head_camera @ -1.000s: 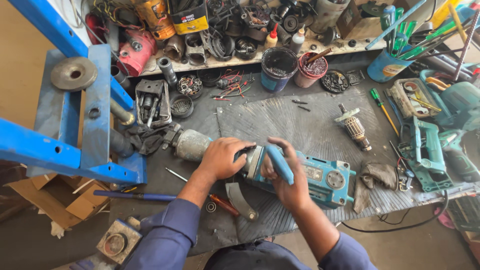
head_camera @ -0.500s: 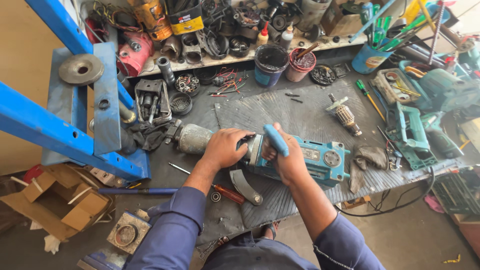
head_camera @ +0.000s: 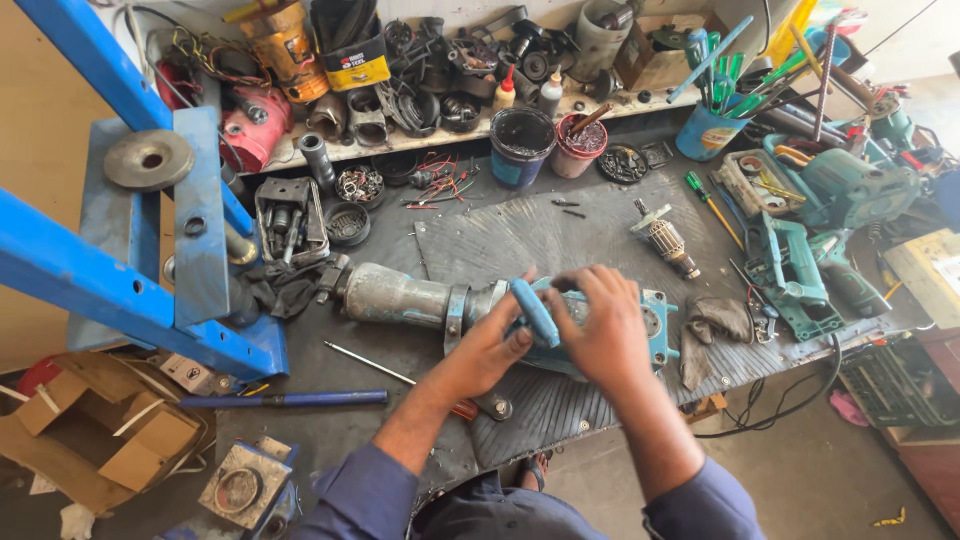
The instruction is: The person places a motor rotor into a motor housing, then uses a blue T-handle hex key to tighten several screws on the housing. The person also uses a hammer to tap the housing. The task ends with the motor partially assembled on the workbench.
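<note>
Teal-bodied demolition hammer (head_camera: 470, 305) laid flat near worktop (head_camera: 330, 360) front edge for steadiness, left hand (head_camera: 490, 350) cupped under blue side handle (head_camera: 533, 312), right hand (head_camera: 600, 335) closed over housing

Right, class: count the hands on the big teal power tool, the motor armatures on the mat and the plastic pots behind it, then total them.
Hands on the hammer drill: 2 (left hand, right hand)
Motor armature: 1
Plastic pots: 3 (dark blue pot, red pot, light blue pot)
Total: 6
</note>
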Tool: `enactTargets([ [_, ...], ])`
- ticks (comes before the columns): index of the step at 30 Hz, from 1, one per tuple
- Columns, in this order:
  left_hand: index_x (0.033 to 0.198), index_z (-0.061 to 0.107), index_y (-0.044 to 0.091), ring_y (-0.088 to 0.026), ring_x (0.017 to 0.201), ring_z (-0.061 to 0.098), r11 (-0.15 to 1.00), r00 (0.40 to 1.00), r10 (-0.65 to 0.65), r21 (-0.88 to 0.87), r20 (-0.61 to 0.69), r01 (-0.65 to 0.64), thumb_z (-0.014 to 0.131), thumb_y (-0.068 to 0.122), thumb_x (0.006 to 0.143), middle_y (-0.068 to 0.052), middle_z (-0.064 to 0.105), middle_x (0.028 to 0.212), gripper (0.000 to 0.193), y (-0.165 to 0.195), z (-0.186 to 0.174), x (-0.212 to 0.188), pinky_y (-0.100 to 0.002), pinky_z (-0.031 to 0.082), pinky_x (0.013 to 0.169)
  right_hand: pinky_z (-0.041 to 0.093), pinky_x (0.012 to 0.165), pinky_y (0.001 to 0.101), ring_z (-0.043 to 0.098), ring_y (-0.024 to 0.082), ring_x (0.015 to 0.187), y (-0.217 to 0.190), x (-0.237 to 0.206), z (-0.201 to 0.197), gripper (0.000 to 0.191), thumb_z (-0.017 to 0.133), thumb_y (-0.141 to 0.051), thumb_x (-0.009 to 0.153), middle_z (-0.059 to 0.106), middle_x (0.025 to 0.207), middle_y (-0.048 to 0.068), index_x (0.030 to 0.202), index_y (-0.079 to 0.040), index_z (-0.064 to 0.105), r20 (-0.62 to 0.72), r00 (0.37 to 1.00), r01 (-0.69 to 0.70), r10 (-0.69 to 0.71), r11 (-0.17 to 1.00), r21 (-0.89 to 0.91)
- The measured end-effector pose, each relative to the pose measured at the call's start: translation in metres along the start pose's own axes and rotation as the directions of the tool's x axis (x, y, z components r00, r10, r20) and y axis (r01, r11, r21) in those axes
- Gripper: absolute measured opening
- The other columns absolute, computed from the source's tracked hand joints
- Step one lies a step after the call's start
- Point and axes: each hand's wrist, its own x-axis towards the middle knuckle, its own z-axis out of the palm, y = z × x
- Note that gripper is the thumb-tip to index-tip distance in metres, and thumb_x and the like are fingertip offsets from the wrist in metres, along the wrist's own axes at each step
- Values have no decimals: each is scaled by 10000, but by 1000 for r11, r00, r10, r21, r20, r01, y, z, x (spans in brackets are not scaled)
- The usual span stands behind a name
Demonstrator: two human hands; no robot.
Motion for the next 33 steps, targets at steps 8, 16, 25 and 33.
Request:
enactTargets([
  [8, 1448, 599, 8, -248, 1141, 662, 986, 956, 49, -138, -289, -92, 887, 282, 889, -139, 670, 1207, 685, -12, 15, 19, -376, 519, 1047, 440, 944, 435, 607, 324, 1084, 54, 20, -45, 261, 765, -250, 805, 666, 1082, 86, 1015, -100, 729, 268, 952, 133, -145, 989, 63],
  [16, 1411, 591, 152, -299, 1243, 540, 176, 727, 683, 982, -76, -63, 806, 196, 884, -146, 548, 1429, 571, 4, 40, 42, -489, 441, 1072, 467, 931, 437, 623, 325, 1084, 102, 32, -42, 308, 757, -314, 822, 680, 1114, 79, 1037, -96, 714, 346, 921, 129, -181, 977, 167],
  [25, 1488, 526, 46, -283, 914, 698, -123, 993, 11, 985, -121, 122, 606, 290, 930, -117, 658, 1221, 615, 88, 76, 79, -430, 544, 785, 488, 874, 422, 648, 300, 1034, 137, 38, -48, 281, 737, -321, 828, 700, 1078, 50, 1026, -122, 721, 383, 893, 152, -237, 959, 237],
  [33, 1238, 699, -31, -211, 599, 755, 664, 624, -610, 115, -488, 739, 514, 287, 1032, -294, 730, 979, 422, 78, 59, 108, -330, 602, 546, 472, 864, 411, 645, 273, 1020, 151, 36, -51, 268, 730, -340, 825, 699, 1057, 25, 1007, -143, 734, 434, 872, 130, -225, 963, 238],
])
